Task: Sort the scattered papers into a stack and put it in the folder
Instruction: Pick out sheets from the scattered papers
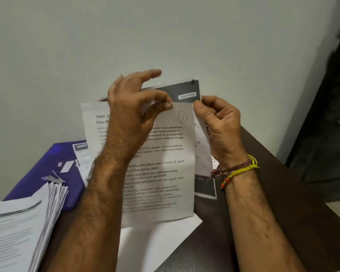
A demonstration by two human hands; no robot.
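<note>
Left hand (133, 107) pinches the top edge of the front sheet (161, 173), thumb and forefinger nipped tight on the paper, other fingers lifted and spread above. Right hand (220, 124) pinches the top right corner of the same held bundle, fingers curled round the edge. Both grips narrow, both on paper, held up off the table (273, 193).

Front sheet: printed text, a circled "1" handwritten just right of the left pinch. Directly behind it, more sheets fanned out of line, one with a dark header (185, 89) sticking up above the pinch, its dark footer showing lower right past the right wrist. So the bundle is not squared yet.

Below the grips, a blank white sheet (161, 238) lies flat on the table. Left and lower, a thick clipped paper pile (22, 222) with a binder clip (55, 179) at its top corner. Beyond that, under it, the blue folder (39, 173) with another printed sheet (81, 160) on top.

Step in hand, judged: aligning top edges of the held sheets. To do it well: loosen both pinches a little, let sheets slide, tap the bottom edge on the table, then square the sides. Keep the thumbs light, or the corners crease. Pick up the loose white sheet after. Folder is partly covered, needs clearing before insertion.
</note>
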